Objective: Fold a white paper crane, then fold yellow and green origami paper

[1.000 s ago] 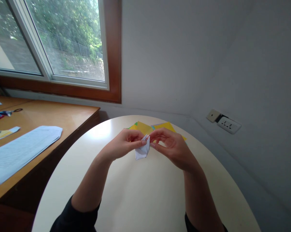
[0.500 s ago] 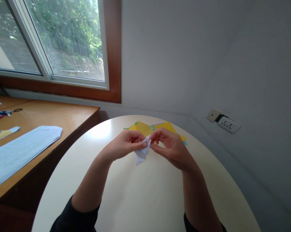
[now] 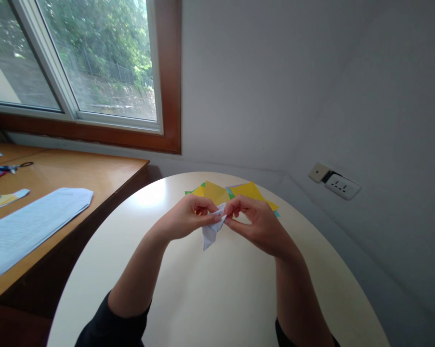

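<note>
Compared with one second earlier: the white folded paper (image 3: 209, 234) has turned and now hangs lower, its bottom end narrowed to a point at lower left where a blunter edge showed before; the left hand (image 3: 184, 217) is nearly unchanged in position, as are the sheets behind. Location of paper: centre of the frame, slightly below mid-height, held between the hands above the pale round table (image 3: 217, 299). Appearance: small, white, several layers, creases visible on the lower part, a pointed flap directed toward the right; upper portion partly covered by fingers. Grip, left: thumb laid across the front of the paper, fingers curled behind, clamped on it. Grip, right: the right hand (image 3: 257, 222) has thumb and index tips together on the paper's right-hand point, a narrow pinch; remaining fingers curled. Beyond the hands, at the table's far edge, lie yellow sheets (image 3: 251, 191) with green edges showing; partly hidden by the hands.
</note>
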A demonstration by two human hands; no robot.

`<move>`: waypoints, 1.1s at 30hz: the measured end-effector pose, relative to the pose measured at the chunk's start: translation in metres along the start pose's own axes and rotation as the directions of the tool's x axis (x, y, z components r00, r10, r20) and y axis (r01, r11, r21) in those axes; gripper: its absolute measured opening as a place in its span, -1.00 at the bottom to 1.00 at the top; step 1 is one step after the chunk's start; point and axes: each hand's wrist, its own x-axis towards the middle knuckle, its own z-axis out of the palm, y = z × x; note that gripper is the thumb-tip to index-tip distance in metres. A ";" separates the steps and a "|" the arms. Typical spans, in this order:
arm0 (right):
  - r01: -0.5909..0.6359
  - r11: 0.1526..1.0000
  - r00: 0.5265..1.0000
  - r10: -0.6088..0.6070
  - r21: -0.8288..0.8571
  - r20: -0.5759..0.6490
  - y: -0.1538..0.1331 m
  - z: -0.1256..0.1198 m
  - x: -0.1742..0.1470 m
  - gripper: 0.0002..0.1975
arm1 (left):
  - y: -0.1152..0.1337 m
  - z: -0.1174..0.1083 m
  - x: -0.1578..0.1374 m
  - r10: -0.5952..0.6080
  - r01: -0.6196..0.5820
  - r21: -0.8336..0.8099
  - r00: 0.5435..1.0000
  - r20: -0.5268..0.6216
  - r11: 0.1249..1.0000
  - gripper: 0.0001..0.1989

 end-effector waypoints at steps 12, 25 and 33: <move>0.064 0.988 0.995 -0.075 -0.140 -0.072 -0.005 0.002 -0.001 -0.89 | -0.003 0.000 0.000 0.026 -0.026 0.031 1.000 -0.009 0.999 -0.73; 0.147 0.966 0.947 -0.199 -0.213 -0.250 0.005 0.013 0.005 -0.89 | -0.002 0.002 0.001 0.033 -0.039 -0.032 0.982 -0.185 0.999 -0.73; 0.157 0.974 0.936 -0.200 -0.164 -0.291 0.005 0.014 0.006 -0.92 | -0.005 0.004 0.002 0.140 -0.148 -0.004 0.941 -0.310 0.989 -0.81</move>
